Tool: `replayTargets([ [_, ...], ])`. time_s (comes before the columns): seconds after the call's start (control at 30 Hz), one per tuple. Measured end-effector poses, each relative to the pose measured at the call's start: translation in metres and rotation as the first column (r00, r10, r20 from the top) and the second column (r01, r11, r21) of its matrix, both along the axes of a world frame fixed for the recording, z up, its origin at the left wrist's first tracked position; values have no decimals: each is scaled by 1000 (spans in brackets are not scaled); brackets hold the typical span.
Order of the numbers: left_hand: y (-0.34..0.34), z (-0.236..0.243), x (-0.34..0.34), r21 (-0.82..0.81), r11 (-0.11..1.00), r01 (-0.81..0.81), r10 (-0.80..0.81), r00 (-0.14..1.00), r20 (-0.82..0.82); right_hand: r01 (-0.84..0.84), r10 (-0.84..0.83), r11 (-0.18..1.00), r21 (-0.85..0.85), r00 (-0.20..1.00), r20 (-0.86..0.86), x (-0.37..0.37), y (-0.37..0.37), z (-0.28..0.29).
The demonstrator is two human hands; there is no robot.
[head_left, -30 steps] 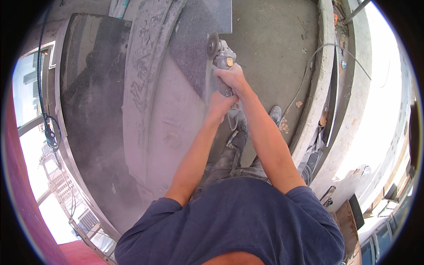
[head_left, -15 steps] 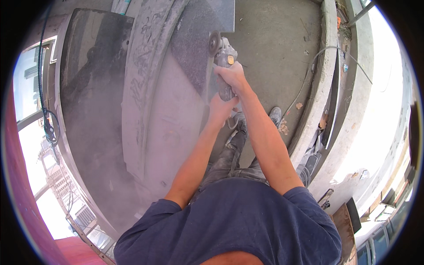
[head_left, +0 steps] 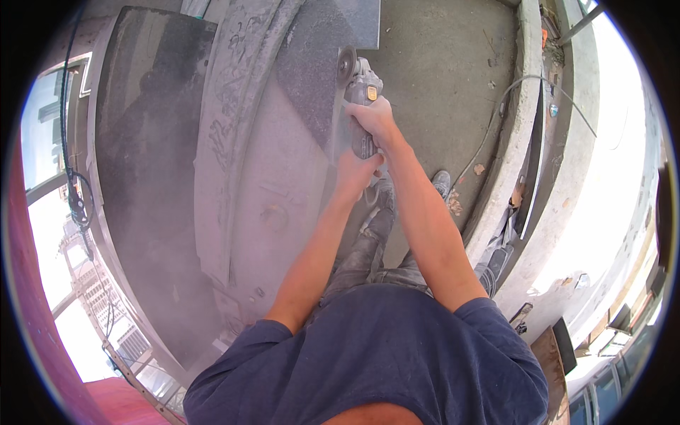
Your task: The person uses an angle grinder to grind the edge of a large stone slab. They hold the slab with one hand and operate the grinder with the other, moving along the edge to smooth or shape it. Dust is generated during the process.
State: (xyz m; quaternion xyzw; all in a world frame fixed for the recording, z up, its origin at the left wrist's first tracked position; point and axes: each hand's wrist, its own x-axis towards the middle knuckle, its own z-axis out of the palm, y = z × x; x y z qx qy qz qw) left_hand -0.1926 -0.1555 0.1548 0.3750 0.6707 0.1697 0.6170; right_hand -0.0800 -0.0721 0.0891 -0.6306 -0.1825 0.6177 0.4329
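Note:
An angle grinder (head_left: 367,88), dusty grey with a small yellow patch, has its disc (head_left: 346,64) at the cut-out edge of a speckled dark grey slab (head_left: 308,74). My right hand (head_left: 377,122) is closed round the grinder's body. Lower down, my left hand (head_left: 358,172) grips the rear of the same tool. The slab lies on a pale, dust-covered surface (head_left: 269,184) with a long curved raised strip (head_left: 228,120). Pale dust hazes the area left of and below the grinder, blurring the slab's lower edge.
A dark panel (head_left: 149,120) lies at left, beside hanging rope (head_left: 79,202). Concrete floor (head_left: 443,85) is under my boots (head_left: 442,183), with scattered leaves. At right run a concrete kerb (head_left: 517,120), a loose cable (head_left: 489,131) and a gap with debris.
The grinder and both hands have shifted slightly forward along the slab edge, a little up and right in the picture. The dust cloud has spread over more of the left side.

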Motion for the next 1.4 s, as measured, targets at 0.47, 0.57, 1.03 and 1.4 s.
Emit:
replayTargets([
  [0.47,4,-15,5,52,999,-9,11,999,-44,-20,21,999,33,999,-31,3,8,-12],
  [0.57,6,-14,5,45,999,1,1,998,-55,41,-40,998,53,999,-24,2,8,-11],
  [1.03,8,-24,1,47,999,20,-19,1000,-21,-6,6,1000,27,1000,0,5,12,-9],
  [1.4,10,-23,5,69,998,0,1,1000,-20,3,-3,999,35,1000,-6,5,15,-12],
])
